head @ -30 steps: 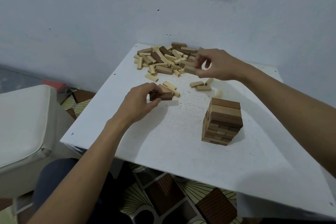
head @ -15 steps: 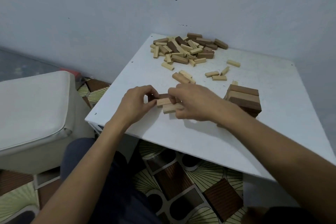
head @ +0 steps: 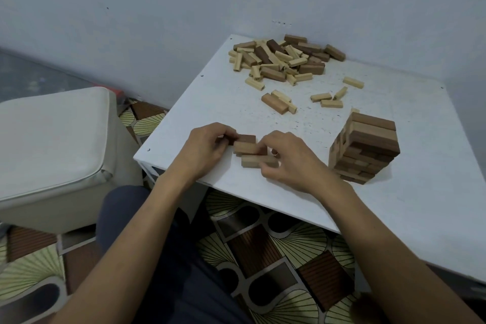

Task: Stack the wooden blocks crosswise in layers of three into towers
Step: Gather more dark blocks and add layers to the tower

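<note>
blocks sit side by side, pinched between left hand and right hand.

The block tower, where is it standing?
In the head view, the block tower stands at the right of the white table, just right of the right hand.

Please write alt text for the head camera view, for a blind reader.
A person's left hand and right hand hold three brown wooden blocks side by side near the front edge of a white table. A tower of crossed blocks stands to the right; a loose pile of blocks lies farther back.
</note>
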`<state>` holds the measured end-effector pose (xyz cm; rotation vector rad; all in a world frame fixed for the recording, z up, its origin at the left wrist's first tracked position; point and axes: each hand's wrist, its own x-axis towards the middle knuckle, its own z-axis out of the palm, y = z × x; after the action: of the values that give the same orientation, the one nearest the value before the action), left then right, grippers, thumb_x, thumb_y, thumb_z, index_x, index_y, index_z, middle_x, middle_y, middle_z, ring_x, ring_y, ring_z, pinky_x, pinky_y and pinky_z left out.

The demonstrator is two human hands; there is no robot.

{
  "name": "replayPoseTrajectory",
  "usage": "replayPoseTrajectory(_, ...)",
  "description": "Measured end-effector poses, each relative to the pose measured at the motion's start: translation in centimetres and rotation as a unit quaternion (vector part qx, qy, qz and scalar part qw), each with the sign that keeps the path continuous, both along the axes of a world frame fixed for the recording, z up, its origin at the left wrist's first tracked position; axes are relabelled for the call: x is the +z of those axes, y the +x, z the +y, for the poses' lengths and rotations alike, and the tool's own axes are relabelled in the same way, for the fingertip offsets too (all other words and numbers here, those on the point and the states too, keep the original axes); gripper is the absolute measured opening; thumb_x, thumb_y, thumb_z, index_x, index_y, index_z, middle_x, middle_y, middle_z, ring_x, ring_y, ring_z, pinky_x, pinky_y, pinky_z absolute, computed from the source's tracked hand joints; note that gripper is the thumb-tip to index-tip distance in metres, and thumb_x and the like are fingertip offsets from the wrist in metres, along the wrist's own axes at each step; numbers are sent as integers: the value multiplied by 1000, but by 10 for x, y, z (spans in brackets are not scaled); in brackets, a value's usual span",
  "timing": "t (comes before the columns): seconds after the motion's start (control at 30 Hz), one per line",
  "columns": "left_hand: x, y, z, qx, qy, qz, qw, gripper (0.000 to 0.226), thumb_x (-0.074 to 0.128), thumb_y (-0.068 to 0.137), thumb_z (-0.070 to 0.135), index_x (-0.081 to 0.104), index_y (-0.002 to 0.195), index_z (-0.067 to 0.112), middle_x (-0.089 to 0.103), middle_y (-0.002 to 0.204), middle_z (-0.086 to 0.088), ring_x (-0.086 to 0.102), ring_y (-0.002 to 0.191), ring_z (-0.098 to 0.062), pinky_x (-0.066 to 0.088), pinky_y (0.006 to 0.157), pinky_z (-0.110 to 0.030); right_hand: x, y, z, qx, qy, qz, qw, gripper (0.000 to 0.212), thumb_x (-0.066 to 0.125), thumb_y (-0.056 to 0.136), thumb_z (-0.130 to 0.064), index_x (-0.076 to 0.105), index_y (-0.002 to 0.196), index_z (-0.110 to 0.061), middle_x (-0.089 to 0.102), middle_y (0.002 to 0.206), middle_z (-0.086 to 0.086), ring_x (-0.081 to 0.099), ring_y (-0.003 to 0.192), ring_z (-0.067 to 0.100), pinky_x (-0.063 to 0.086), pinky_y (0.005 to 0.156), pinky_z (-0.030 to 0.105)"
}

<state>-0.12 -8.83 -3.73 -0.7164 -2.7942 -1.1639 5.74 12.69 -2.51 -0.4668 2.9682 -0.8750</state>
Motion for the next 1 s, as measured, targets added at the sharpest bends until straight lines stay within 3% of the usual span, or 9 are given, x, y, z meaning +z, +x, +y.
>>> replayPoseTrajectory(0.1,-3,2,0,5,23,3,1000,30,57,92,-4,74,109,14,71,113,4,63,108,-10,47,99,-22,-8,-1,-2,6,14,-1,1000,24,66,82,-22,64,107,-21,58,101,-7,49,89,21,42,79,31)
replayPoseTrajectory(0.27,2,7,4,-40,7,-12,999,32,54,94,4,74,112,20,68,121,10,54,112,-2,30,90,1,-18,4,-4,-50,-38,37,997,23,66,90,-23,64,112,-23,48,121,-5,50,97,16,47,83,32)
replayPoseTrajectory(0.43,-1,3,5,-73,-37,-34,996,45,66,79,59,68,117,35,60,132,20,47,118,-6,32,92,-15,-18,5,-5,-53,-26,19,998,43,65,91,-27,56,133,-28,40,152,1,47,128,23,40,103,35)
replayPoseTrajectory(0.53,-1,2,6,-87,-41,-43,994,39,72,85,47,68,121,31,57,138,18,46,122,-10,38,96,-27,-19,6,-6,-62,-17,16,998,39,65,92,-27,61,130,-23,45,149,2,48,124,24,37,103,32)
replayPoseTrajectory(0.63,-1,4,4,-100,-40,-31,994,46,61,86,49,66,126,27,54,144,10,49,126,-12,39,103,-30,-17,10,-8,-76,-19,40,996,38,68,91,-29,63,128,-21,49,142,4,48,121,24,44,102,40)
replayPoseTrajectory(0.77,-6,19,6,-21,-34,-19,999,70,46,87,56,47,146,19,47,151,-1,42,137,-17,30,114,-31,-14,15,-11,-111,9,25,993,75,62,91,-50,31,154,-23,26,160,5,24,143,23,30,114,40)
replayPoseTrajectory(0.87,-11,26,9,8,-177,-29,984,99,17,80,73,12,159,13,13,166,-4,8,153,-17,3,124,-35,-14,18,-14,-138,94,-46,985,103,44,89,-73,-3,159,-14,-4,167,4,-11,153,22,7,125,40)
replayPoseTrajectory(0.93,-14,27,11,-8,-253,-39,967,104,1,74,73,-6,158,13,-9,167,-4,-14,152,-17,-11,122,-35,-16,19,-15,-137,138,-68,979,105,33,89,-76,-10,158,-9,-12,166,6,-21,151,23,-2,125,39)
replayPoseTrajectory(1.0,-14,28,14,-15,-281,-33,959,103,-6,73,68,-11,157,9,-16,165,-8,-21,151,-22,-14,121,-37,-18,20,-17,-127,152,-79,977,100,28,92,-74,-11,157,-8,-17,165,8,-25,150,24,-8,124,37)
